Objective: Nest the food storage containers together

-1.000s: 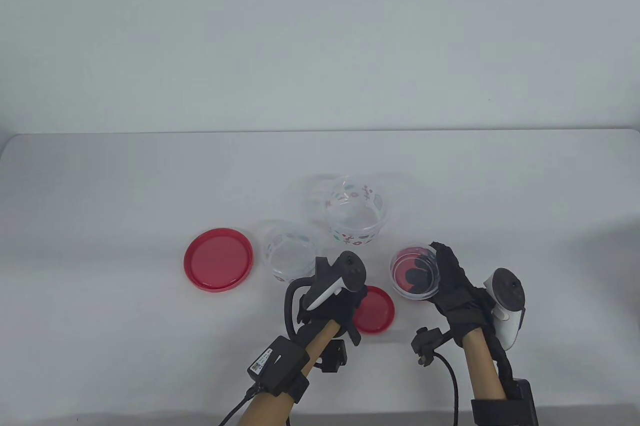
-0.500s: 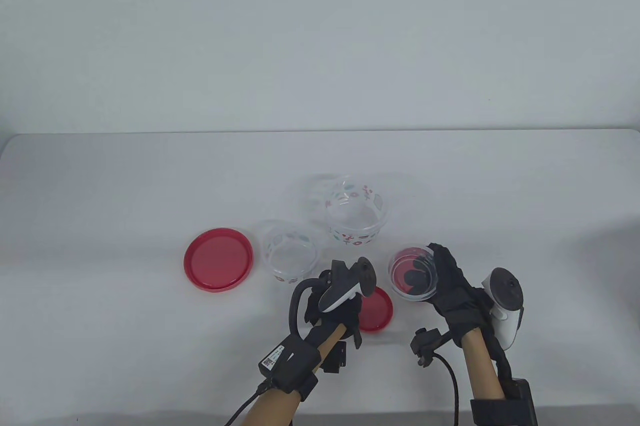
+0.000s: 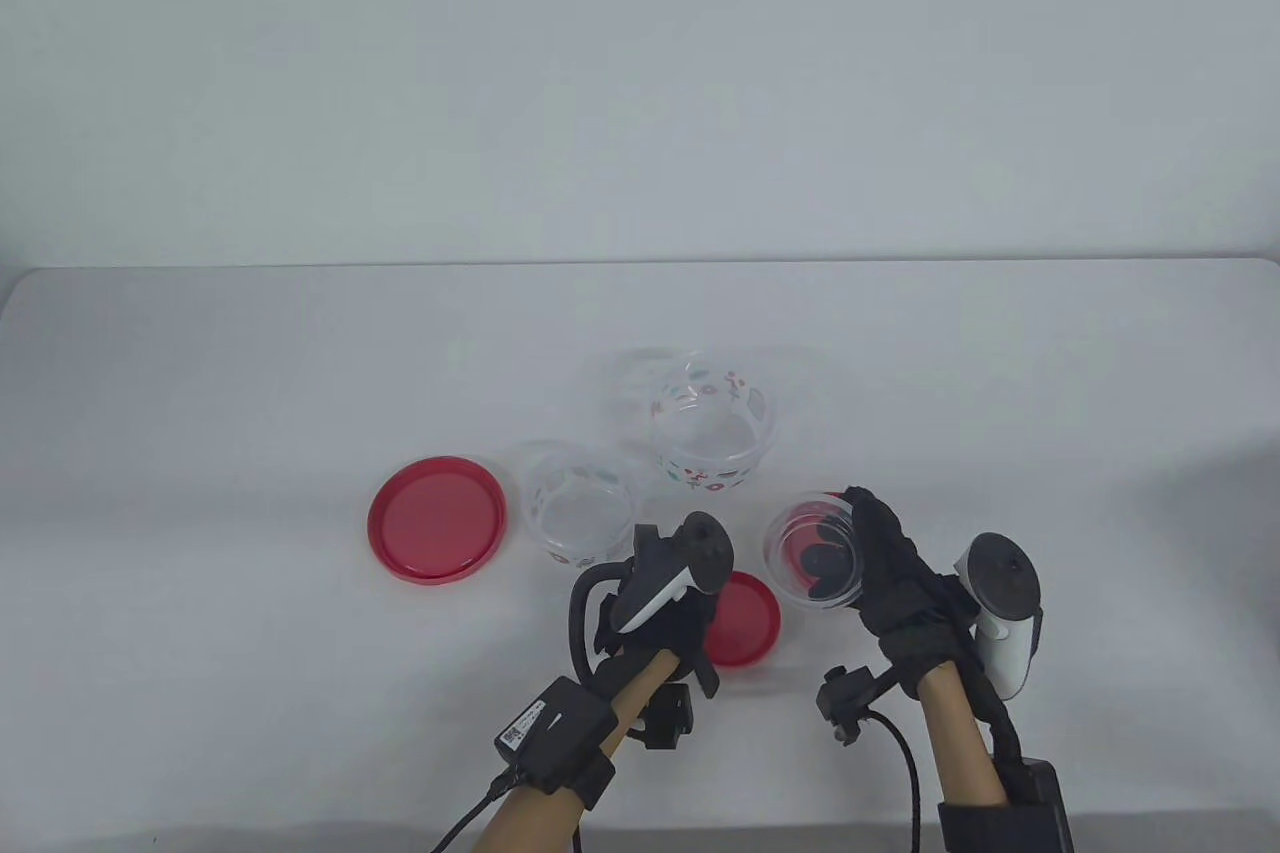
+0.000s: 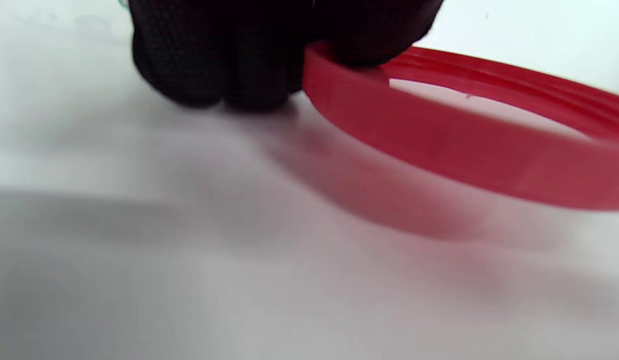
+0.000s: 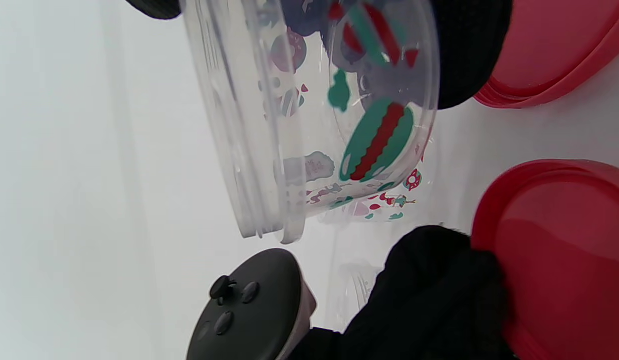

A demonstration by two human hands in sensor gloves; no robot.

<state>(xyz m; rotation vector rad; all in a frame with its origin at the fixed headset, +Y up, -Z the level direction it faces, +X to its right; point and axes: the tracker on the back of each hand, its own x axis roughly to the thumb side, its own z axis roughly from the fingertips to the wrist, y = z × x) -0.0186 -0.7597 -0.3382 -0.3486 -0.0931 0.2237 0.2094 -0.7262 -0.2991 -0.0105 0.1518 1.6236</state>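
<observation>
Since half a second ago we see the small clear container (image 3: 815,548) tip toward the left and rise a little in our right hand (image 3: 895,583), while our left hand (image 3: 665,618) slides back a touch with the small red lid (image 3: 745,618).

No brand or readable writing shows on the containers; their walls carry only printed pictures, among them a green and red striped shape (image 5: 377,140) and small red and teal figures. A white label with a square code sits on the black box strapped to our left forearm (image 3: 520,728), too small to read.

Our right hand holds the small container tilted, its mouth turned up and to the left; the gloved fingers (image 5: 464,55) wrap its far wall and show dark through the plastic. The white tracker (image 3: 1000,608) rides on the back of that hand. Our left hand lies low at the table (image 3: 250,373), fingers (image 4: 214,60) curled close together and gripping the near rim of the small red lid (image 4: 439,135), which is lifted at a slant above its shadow. A dark tracker (image 3: 680,563) sits on top of that hand.

Behind the hands a medium container (image 3: 580,513) stands open just beside the large red lid (image 3: 437,518), and the large container (image 3: 712,433) stands behind and to the right of it.
</observation>
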